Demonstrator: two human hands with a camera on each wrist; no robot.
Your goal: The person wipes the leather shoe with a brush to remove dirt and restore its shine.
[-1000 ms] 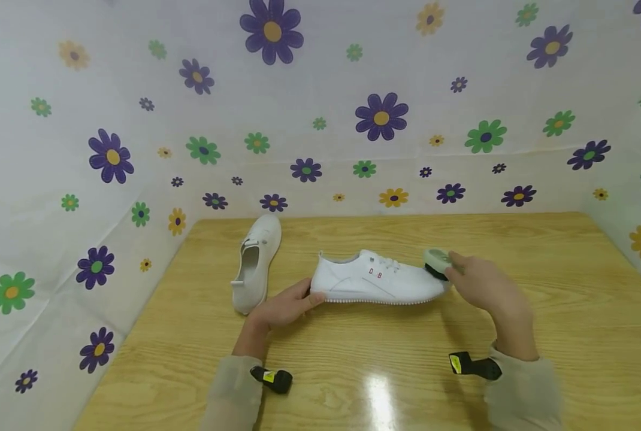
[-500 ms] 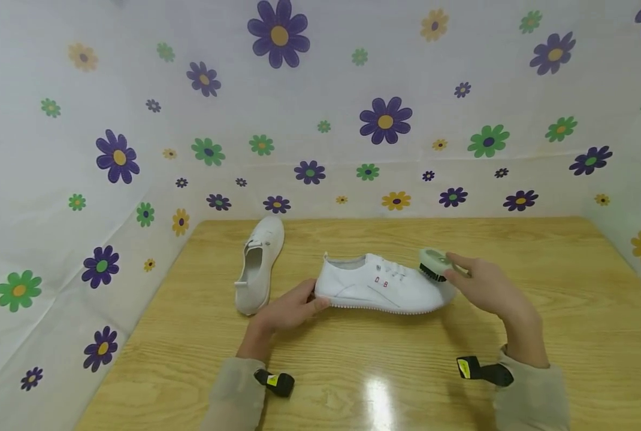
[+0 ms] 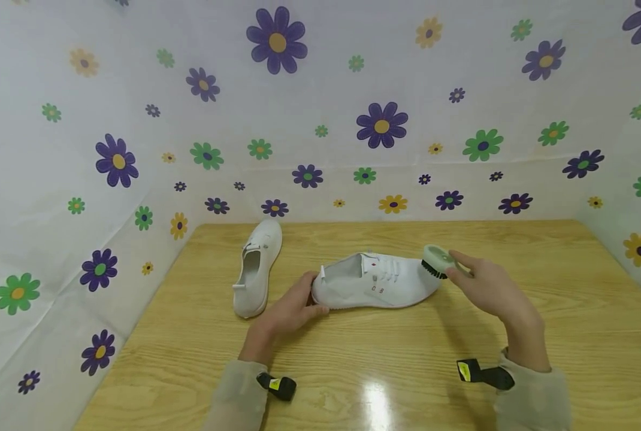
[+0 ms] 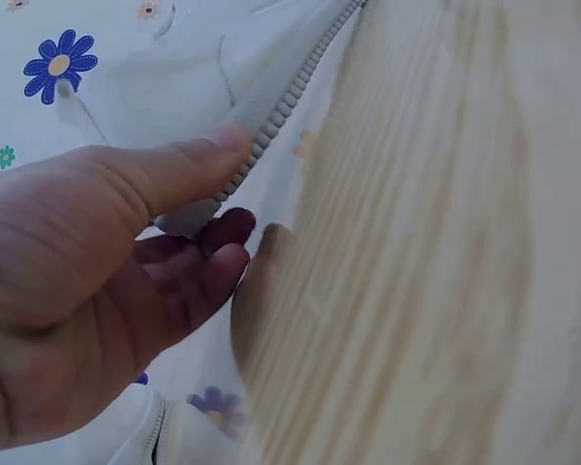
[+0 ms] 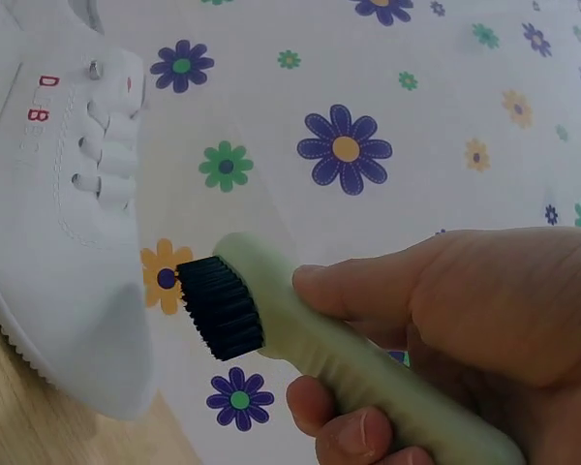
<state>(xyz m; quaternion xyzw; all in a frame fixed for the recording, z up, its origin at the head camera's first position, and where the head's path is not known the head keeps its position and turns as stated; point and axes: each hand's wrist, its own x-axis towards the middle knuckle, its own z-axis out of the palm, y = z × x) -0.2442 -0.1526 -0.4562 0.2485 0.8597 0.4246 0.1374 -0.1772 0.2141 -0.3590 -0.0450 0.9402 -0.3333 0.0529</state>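
Observation:
A white lace-up shoe [image 3: 353, 287] with small red letters is held by the heel in my left hand [image 3: 290, 308], its toe pointing right. In the left wrist view the thumb lies along the ridged sole edge [image 4: 271, 126], fingers curled beneath the heel. My right hand [image 3: 487, 287] grips the handle of a pale green brush [image 3: 439, 258] with dark bristles [image 5: 221, 308]. In the right wrist view the bristles face the shoe's toe [image 5: 97, 358], with a gap between them. The second white shoe [image 3: 256, 269] lies left of my left hand, toe toward the back.
The wood-grain table [image 3: 353, 371] stretches beneath both hands. White flower-print sheeting [image 3: 320, 96] rises behind it and along both sides. Each sleeved wrist carries a black camera, one at the left wrist [image 3: 280, 386], the other at the right wrist [image 3: 482, 374].
The held shoe has rolled so its opening and laces show more and its sole edge less. The brush first moved up the toe, then slightly back right, off the shoe's surface.

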